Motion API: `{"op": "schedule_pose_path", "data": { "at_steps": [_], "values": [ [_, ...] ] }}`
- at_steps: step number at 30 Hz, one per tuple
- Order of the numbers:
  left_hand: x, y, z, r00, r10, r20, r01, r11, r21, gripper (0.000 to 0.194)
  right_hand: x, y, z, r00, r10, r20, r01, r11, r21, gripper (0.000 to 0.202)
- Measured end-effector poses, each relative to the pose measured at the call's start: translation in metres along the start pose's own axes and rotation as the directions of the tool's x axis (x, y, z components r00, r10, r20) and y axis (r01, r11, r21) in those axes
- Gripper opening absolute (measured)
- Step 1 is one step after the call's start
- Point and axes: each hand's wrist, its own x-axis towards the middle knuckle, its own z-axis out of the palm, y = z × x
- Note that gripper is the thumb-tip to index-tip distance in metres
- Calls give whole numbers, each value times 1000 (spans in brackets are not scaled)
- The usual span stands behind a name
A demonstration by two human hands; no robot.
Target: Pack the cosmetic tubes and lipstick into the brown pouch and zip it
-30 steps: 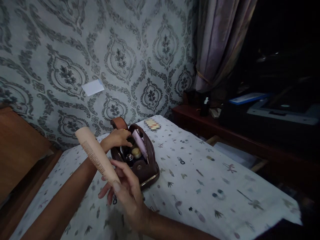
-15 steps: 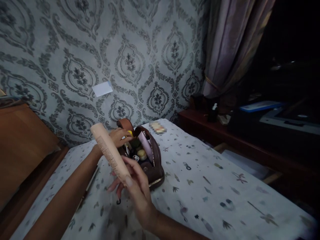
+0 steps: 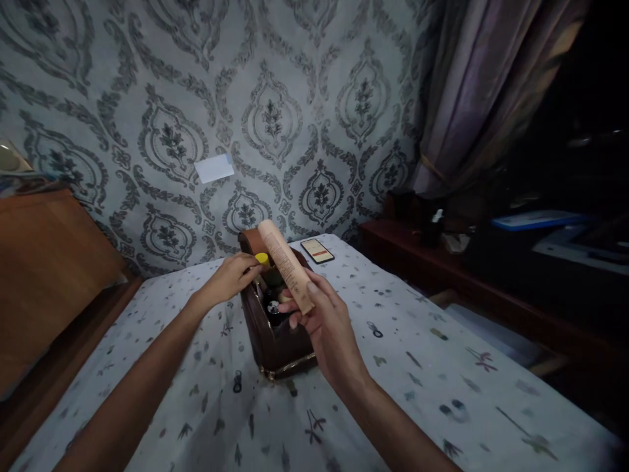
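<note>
A dark brown zip bag (image 3: 275, 347) stands open on the patterned sheet, with small containers inside, one with a yellow cap (image 3: 262, 259). My right hand (image 3: 327, 318) grips the lower end of a peach-coloured tube (image 3: 286, 267), which slants over the bag's opening. My left hand (image 3: 233, 275) rests at the bag's left rim, fingers bent together beside the yellow cap; what its fingertips hold, if anything, is hidden.
A phone (image 3: 317, 250) lies on the sheet (image 3: 393, 393) behind the bag. Beyond are a patterned wall (image 3: 275, 118) and, at the right, a dark red ledge (image 3: 393, 246) with small items. A wooden board (image 3: 54, 262) stands at the left.
My right hand has carried the peach tube rightward and away from me, over the bag. My left hand stays at the bag's left rim. The view has shifted slightly.
</note>
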Motion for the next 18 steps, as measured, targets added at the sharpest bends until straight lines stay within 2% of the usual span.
{"op": "schedule_pose_path", "data": {
  "at_steps": [3, 5, 10, 13, 18],
  "values": [
    [-3, 1, 3, 998, 23, -55, -24, 999, -22, 36, 0, -2, -5, 999, 40, 24, -40, 999, 0, 48],
    [-5, 0, 6, 993, -23, -112, 17, 998, -55, 34, 0, -2, -7, 997, 67, 34, -67, 998, 6, 47],
    [-8, -4, 11, 956, -143, -257, 57, 947, -317, 37, 4, -8, -11, 983, 175, 53, -178, 982, 62, 36],
    [-8, -4, 13, 948, -159, -274, 15, 886, -464, 44, 3, -13, -11, 963, 267, 43, -270, 956, 115, 35],
    [-12, 7, 11, 938, -162, -306, -57, 800, -597, 41, -3, -17, -8, 932, 358, 57, -362, 912, 192, 43]
  ]
}}
